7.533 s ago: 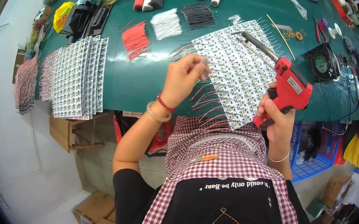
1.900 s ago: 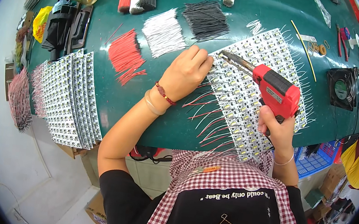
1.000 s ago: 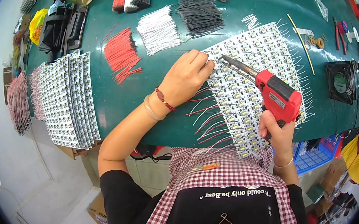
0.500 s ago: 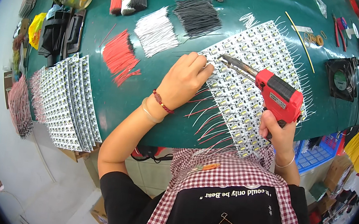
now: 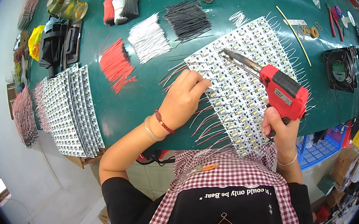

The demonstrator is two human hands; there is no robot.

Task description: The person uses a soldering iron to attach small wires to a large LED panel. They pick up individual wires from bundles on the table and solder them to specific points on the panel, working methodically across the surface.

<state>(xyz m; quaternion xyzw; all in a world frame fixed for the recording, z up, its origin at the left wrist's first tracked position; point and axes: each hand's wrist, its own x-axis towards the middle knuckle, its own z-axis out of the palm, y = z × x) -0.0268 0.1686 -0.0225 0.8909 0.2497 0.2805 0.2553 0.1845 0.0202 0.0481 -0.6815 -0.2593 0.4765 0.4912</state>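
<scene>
My right hand [image 5: 280,125] is wrapped round the grip of a red and black soldering gun [image 5: 284,91]. The gun's dark tip reaches over the upper left part of a white LED circuit-board panel [image 5: 246,88], seemingly just above its surface. At the panel's left edge my left hand [image 5: 185,96] is closed in a pinch; what lies between the fingertips is too small to make out. Red and white wires [image 5: 208,123] stick out from that edge on the near side of this hand, and a few red ones beyond it. Thin white wires fringe the panel's right edge.
Loose red wires [image 5: 116,64], white wires [image 5: 148,40] and black wires [image 5: 187,20] lie in piles on the green table. Finished-looking panels [image 5: 71,110] are stacked at left. A yellow stick [image 5: 294,36], pliers [image 5: 333,22] and a black fan [image 5: 340,68] lie right.
My left hand has moved nearer along the panel's left edge, uncovering red wires at its far left corner. The gun's tip has shifted slightly right over the panel. The whole view has shifted a little.
</scene>
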